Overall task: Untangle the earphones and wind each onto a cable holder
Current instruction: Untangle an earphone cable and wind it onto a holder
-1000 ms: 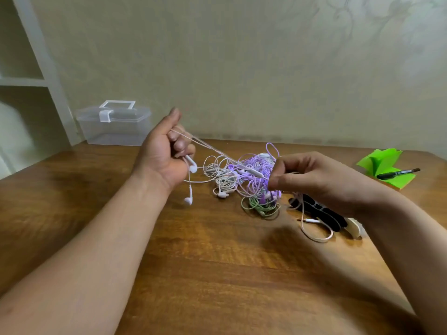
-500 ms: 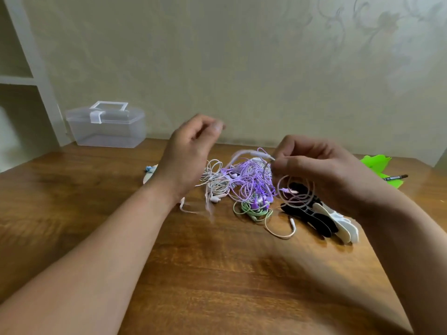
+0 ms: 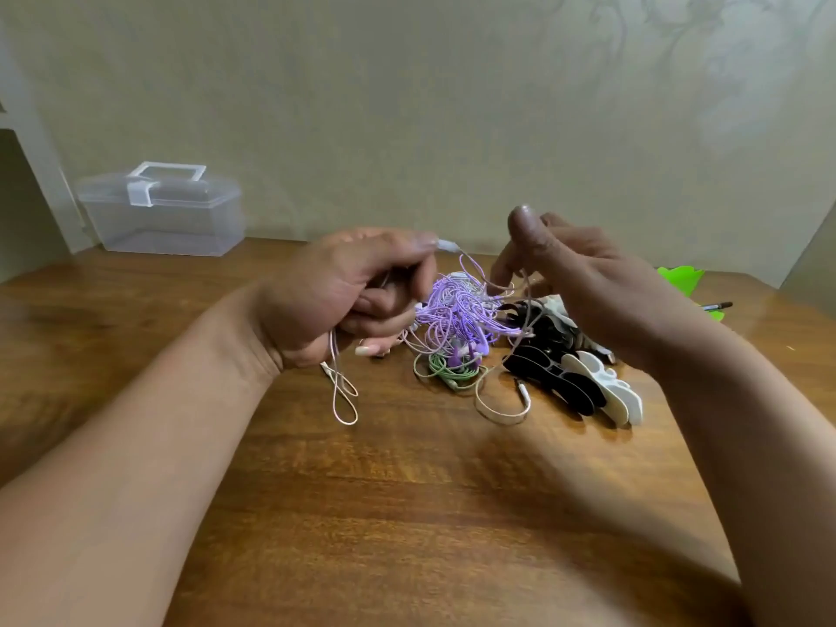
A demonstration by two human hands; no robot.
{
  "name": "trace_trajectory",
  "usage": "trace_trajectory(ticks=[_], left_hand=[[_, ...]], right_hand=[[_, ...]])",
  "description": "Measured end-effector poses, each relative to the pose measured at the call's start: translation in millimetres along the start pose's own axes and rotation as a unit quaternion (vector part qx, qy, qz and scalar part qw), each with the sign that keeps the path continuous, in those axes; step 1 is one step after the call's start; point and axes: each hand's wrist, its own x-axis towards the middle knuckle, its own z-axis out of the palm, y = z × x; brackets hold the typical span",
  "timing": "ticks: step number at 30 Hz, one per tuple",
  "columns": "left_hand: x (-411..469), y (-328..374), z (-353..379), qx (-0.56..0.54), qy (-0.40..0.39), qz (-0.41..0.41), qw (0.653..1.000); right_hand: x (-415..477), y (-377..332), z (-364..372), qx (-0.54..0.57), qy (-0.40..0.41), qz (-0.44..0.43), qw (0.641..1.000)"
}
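Soft, dim indoor light; hands motion-blurred, wide-angle bending at edges.

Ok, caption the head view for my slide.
Left hand grips a white cable, right hand holds a strand above the purple tangle.

Cable holders (image 3: 565, 386) lie right of earphone tangle (image 3: 457, 319)

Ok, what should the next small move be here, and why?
Probably lift the right hand slowly away to draw the white cable out of the purple tangle. The left hand grips one stretch, a loop hanging below; the right seems to pinch another that runs down past the tangle to the table.
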Motion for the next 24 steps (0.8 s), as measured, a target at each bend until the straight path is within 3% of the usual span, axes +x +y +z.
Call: trace_trajectory(ticks=[3, 6, 8, 12, 14, 18, 21, 24], left_hand=[[-1, -1, 4, 0.023, -0.036, -0.03, 0.999], [-2, -1, 8, 0.034, -0.05, -0.049, 0.997], [-2, -3, 9, 0.056, -0.047, -0.049, 0.996], [1, -6, 11, 0.091, -0.019, -0.034, 0.995], [3, -8, 11, 0.112, 0.006, -0.029, 0.993], [5, -9, 4, 0.097, 0.052, -0.015, 0.994], [3, -5, -7, -0.039, 0.063, 0.024, 0.997], [2, -1, -15, -0.145, 0.055, 0.059, 0.986]], right_hand=[[-1, -4, 4, -0.011, 0.066, -0.035, 0.997], [-4, -12, 10, 0.031, 0.143, -0.08, 0.986], [-3, -13, 14, 0.08, 0.152, -0.085, 0.982], [0, -13, 28, 0.282, -0.051, 0.001, 0.958], [-1, -10, 33, 0.278, -0.116, 0.044, 0.953], [-1, -4, 27, 0.25, -0.144, 0.06, 0.956], [0, -2, 18, 0.263, -0.15, 0.067, 0.951], [-5, -1, 12, 0.284, -0.209, 0.088, 0.932]])
